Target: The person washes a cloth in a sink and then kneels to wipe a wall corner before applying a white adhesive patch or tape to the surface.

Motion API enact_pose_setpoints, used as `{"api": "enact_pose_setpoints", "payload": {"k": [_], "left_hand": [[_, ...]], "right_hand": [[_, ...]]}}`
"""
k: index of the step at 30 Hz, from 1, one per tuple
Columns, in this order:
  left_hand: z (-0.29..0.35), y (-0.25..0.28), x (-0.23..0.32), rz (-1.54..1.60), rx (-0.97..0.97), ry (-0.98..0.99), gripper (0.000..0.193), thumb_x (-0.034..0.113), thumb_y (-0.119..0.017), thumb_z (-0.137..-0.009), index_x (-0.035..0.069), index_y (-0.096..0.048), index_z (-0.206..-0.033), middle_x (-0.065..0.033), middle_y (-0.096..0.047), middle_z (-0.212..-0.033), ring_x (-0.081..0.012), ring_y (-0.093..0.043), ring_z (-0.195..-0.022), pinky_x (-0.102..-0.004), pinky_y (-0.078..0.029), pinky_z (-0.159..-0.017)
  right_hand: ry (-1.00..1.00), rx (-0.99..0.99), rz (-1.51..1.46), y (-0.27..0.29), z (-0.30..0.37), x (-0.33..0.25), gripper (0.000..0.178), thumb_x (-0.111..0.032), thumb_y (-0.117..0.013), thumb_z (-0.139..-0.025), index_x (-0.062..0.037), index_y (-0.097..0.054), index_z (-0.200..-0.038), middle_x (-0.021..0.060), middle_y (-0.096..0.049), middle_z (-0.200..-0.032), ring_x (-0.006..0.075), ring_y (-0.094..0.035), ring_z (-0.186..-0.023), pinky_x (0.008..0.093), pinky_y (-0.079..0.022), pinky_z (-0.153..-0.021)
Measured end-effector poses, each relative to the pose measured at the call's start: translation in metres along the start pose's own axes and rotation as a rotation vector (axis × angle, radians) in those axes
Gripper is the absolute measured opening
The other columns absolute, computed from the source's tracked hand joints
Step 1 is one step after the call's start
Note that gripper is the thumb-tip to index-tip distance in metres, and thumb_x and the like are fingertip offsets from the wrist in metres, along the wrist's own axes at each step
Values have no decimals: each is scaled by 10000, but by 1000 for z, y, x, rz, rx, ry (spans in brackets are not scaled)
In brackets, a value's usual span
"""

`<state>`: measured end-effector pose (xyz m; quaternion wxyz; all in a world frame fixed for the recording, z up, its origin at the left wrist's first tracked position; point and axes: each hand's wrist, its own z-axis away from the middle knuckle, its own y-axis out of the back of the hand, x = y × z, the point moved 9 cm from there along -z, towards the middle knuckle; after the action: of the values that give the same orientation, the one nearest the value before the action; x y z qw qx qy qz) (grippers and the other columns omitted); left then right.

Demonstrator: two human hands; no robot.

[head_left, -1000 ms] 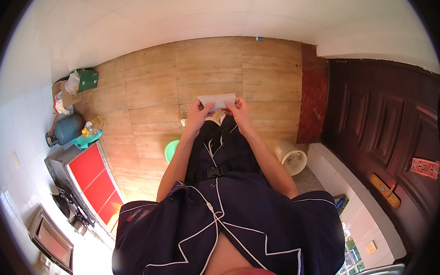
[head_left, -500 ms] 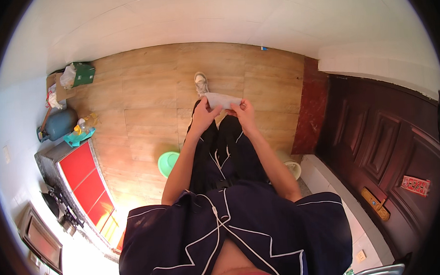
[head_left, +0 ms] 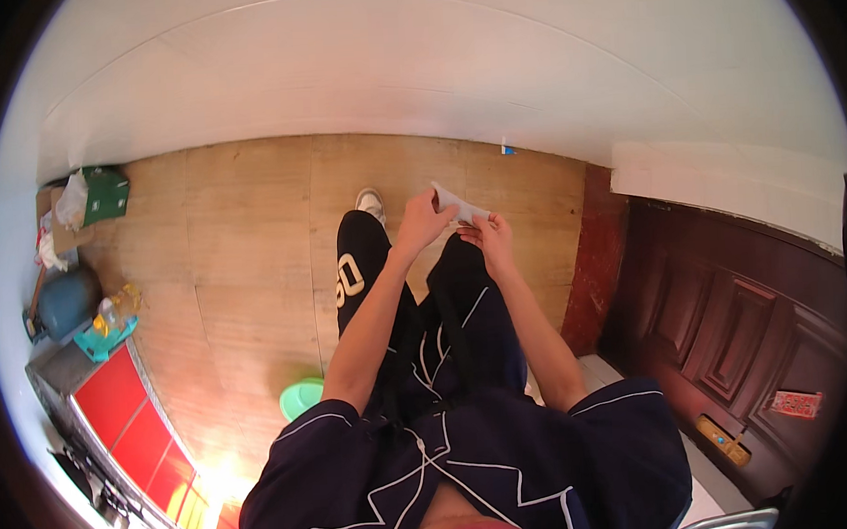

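Note:
In front of my thighs, both hands hold one small, thin white sheet; whether it is cloth or paper I cannot tell. My left hand pinches its left end, with the thumb lying along the sheet. Fingers of my right hand are closed on the other end. Between the hands the sheet sags a little, and one corner sticks up above my left fingers. Below it are my dark trousers and one light shoe.
A green basin stands on the wood-look floor left of my legs. Farther left are a red-fronted cabinet, a blue gas cylinder and a green box. A white wall is ahead; a dark door is at right.
I have moved forward toward the wall, and my left knee is raised more. The sheet, stretched flat between my hands before, is now slacker and tilted down to the right.

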<state>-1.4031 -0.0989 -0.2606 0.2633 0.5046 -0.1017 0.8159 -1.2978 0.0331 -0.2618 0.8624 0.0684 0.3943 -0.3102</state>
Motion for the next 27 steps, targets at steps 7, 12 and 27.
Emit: {"api": "enact_pose_setpoints", "payload": {"k": [7,12,27], "left_hand": [[-118,3,-69,407,-71,87,270,174,-678,-820,-54,-574,-919,-107,-645,-790,-135,-607,-638,-255,-497,-595],[-160,-11,-61,575,-75,31,257,147,-667,-851,-63,-565,-959,-99,-647,-811,-110,-603,-653,-229,-492,-597],[-178,46,21,649,76,-419,146,60,-627,-898,-73,-590,-946,-141,-675,-872,-187,-684,-773,-272,-535,-689]], "right_hand": [[114,67,-124,-13,-120,24,110,-109,-539,-934,-44,-477,-998,161,-656,-927,226,-669,-800,331,-551,-736],[189,41,-188,-12,-182,17,118,-96,-550,-927,-38,-472,-994,140,-647,-889,214,-657,-782,329,-549,-710],[816,21,-191,-79,-181,-80,191,-42,-631,-892,17,-550,-1054,99,-664,-947,128,-629,-831,261,-499,-738]]}}
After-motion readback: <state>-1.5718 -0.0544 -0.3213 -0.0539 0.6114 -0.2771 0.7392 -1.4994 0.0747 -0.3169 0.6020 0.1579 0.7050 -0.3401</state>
